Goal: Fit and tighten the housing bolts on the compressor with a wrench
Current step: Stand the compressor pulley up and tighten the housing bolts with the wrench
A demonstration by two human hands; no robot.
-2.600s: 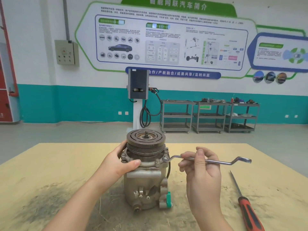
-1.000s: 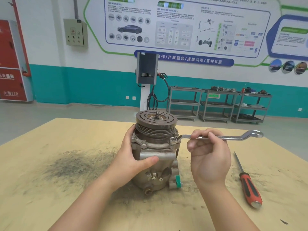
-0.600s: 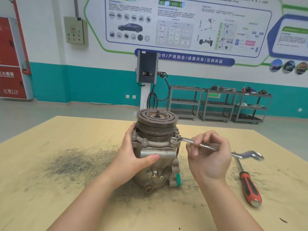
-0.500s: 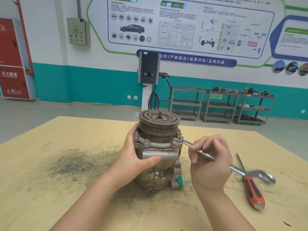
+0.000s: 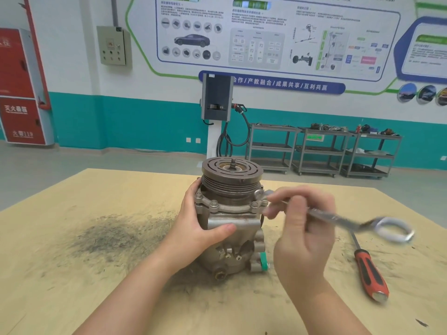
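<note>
A grey metal compressor (image 5: pixel 232 228) stands upright on the wooden table (image 5: pixel 72 262), pulley on top. Several housing bolts (image 5: pixel 214 203) sit around its flange. My left hand (image 5: pixel 200 226) grips the housing from the left, thumb across the front. My right hand (image 5: pixel 302 228) holds the shaft of a silver offset ring wrench (image 5: pixel 338 220). One ring end sits at the flange bolt on the right side (image 5: pixel 259 193); the free ring end (image 5: pixel 393 229) points right and towards me, blurred by motion.
A red-handled screwdriver (image 5: pixel 370 272) lies on the table to the right of my right hand. A dark smear of grime covers the table left of the compressor (image 5: pixel 108 238). Behind the table stand a charging post (image 5: pixel 216 112) and metal shelf carts (image 5: pixel 321 151).
My right hand has swung the wrench handle from pointing right to pointing towards me, pivoting on the right flange bolt. My left hand has kept its grip on the housing.
</note>
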